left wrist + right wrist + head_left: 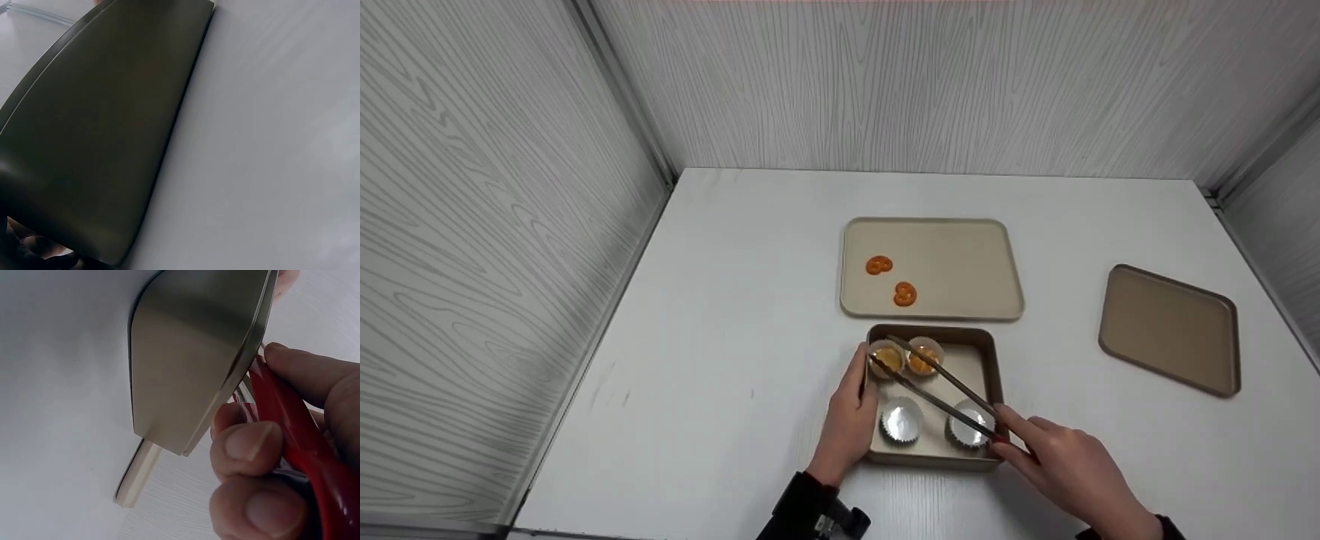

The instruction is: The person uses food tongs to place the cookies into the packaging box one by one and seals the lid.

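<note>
My left hand (846, 427) grips the left wall of a square, deep baking pan (934, 459); its smooth outer side (107, 129) fills much of the left wrist view. My right hand (1069, 469) holds metal tongs (945, 373) with red handles (292, 422). The tongs reach across the pan, their tips apart over the back left cupcake liner (887, 358), which has a yellow-orange filling. Beside it sits another filled cupcake liner (924, 365), partly behind one tong arm. Nearer the front are two shiny silver cups (901, 421), the right one (969, 427) overlapped by the tongs.
Just behind the pan, a beige rectangular tray (952, 262) carries two orange-brown pretzels (879, 265) on its left half. A darker brown tray (1170, 330) lies at an angle on the right. Grey wood-grain panels (885, 90) enclose the white table (720, 315) at the back and sides.
</note>
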The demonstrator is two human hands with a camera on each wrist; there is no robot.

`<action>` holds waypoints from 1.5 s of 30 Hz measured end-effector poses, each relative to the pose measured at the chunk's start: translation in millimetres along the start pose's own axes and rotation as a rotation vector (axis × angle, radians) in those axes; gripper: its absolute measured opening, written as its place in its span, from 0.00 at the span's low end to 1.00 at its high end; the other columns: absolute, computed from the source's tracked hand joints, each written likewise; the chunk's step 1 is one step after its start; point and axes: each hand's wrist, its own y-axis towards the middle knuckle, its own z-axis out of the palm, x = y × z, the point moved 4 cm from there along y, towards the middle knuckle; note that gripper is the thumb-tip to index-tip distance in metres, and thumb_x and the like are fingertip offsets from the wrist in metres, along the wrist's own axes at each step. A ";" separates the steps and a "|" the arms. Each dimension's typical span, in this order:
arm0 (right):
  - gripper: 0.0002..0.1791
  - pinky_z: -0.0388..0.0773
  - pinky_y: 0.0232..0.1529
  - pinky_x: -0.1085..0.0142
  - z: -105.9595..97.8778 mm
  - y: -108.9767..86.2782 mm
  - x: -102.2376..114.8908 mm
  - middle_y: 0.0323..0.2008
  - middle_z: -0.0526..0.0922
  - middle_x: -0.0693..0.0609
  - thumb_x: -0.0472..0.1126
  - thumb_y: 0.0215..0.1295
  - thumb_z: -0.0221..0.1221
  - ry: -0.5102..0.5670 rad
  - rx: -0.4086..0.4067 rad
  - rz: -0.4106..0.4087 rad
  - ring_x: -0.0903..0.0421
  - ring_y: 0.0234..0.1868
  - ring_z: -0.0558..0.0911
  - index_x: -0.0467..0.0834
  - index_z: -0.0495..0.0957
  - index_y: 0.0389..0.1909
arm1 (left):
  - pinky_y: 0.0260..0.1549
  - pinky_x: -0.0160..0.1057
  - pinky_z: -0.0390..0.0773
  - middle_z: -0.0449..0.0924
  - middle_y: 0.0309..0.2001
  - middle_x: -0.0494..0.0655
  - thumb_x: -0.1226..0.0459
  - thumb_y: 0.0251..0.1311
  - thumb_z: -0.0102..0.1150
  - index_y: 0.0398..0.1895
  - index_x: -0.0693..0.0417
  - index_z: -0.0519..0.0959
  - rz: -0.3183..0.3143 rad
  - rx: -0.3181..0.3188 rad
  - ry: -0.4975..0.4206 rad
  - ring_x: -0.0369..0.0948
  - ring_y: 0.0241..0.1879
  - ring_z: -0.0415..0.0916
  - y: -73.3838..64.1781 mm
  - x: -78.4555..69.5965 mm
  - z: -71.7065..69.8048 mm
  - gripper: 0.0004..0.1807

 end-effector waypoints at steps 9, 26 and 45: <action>0.29 0.57 0.18 0.76 -11.5 -6.2 -7.8 0.19 0.61 0.70 0.40 0.50 0.77 0.007 -0.091 -0.036 0.75 0.18 0.57 0.45 0.85 0.57 | 0.78 0.47 0.52 0.52 0.81 0.49 0.68 0.76 0.40 0.82 0.56 0.51 0.010 -0.010 0.023 0.43 0.79 0.49 0.1 -1.8 -0.5 0.33; 0.27 0.59 0.18 0.75 -27.1 8.6 -30.1 0.19 0.63 0.67 0.35 0.48 0.77 0.009 -0.189 -0.026 0.71 0.20 0.59 0.40 0.84 0.52 | 0.78 0.46 0.51 0.51 0.81 0.49 0.68 0.76 0.41 0.82 0.56 0.51 -0.013 -0.011 0.011 0.43 0.79 0.49 0.8 -0.9 -0.2 0.33; 0.10 0.64 0.19 0.63 -20.2 95.1 -44.3 0.17 0.66 0.60 0.46 0.70 0.65 0.012 0.169 0.094 0.58 0.19 0.67 0.45 0.79 0.45 | 0.78 0.46 0.50 0.50 0.81 0.49 0.68 0.77 0.40 0.83 0.57 0.50 -0.015 -0.003 -0.010 0.43 0.80 0.47 0.0 -2.0 -0.2 0.33</action>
